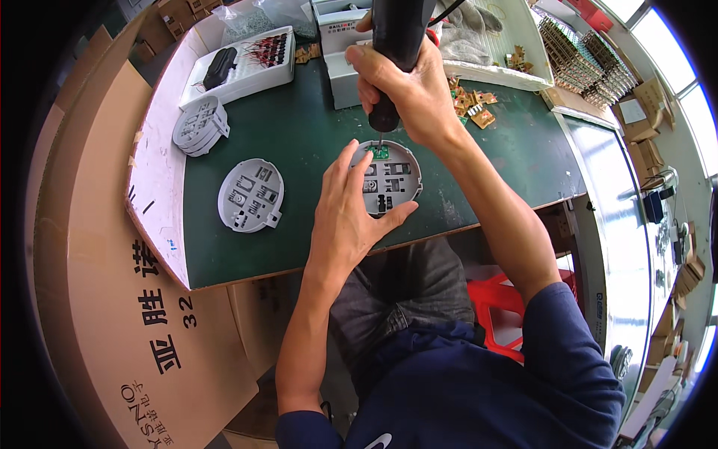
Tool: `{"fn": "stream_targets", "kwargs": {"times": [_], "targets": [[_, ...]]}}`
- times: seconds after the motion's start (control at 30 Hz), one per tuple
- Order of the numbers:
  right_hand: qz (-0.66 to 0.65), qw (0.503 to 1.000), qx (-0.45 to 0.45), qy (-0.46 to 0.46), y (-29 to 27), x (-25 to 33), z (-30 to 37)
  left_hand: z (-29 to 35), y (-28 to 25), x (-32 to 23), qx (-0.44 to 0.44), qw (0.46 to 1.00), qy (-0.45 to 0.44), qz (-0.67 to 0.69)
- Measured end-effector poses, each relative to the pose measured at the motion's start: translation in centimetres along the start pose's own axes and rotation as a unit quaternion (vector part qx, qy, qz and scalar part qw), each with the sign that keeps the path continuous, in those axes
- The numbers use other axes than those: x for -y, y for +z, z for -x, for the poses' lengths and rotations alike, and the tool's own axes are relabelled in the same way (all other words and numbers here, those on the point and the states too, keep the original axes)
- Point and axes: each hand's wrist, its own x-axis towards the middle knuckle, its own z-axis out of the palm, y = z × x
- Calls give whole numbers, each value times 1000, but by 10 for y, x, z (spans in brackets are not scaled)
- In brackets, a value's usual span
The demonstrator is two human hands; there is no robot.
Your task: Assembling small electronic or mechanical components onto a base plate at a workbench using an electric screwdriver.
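Observation:
My right hand is wrapped round a black electric screwdriver, held upright. Its thin bit points down onto a small green circuit board at the far side of a round grey plastic housing. The housing lies flat on the green table, its moulded slots and black parts facing up. My left hand steadies it, fingers over the left side and thumb at the near right rim. Part of the housing is hidden under that hand. A similar grey housing lies to the left, with several more stacked behind it.
At the back left, a white foam tray carries a black case and red-wired parts. A pale machine stands behind the screwdriver. Loose brass-coloured parts lie back right, near a tray with grey gloves. A white board edges the table's left.

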Motion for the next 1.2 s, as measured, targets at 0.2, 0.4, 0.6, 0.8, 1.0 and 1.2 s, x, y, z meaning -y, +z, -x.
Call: {"fn": "stream_targets", "kwargs": {"times": [0.2, 0.4, 0.6, 0.8, 1.0, 1.2], "targets": [[32, 999, 35, -2, 0, -3, 0, 1, 0, 1, -2, 1000, 2, -8], [13, 999, 46, -11, -1, -7, 0, -1, 2, 1, -14, 1000, 9, -2], [66, 997, 39, 8, 3, 0, -3, 0, 4, 4, -25, 1000, 16, 5], [94, 994, 56, 12, 8, 11, -13, 0, 2, 8, -37, 999, 31, 20], [223, 972, 43, 59, -6, 35, 8, 12, -13, 2, -83, 994, 33, 58], [-332, 856, 99, 384, -38, 15, 92, 10, -25, -16, -147, 970, 129, 145]]}}
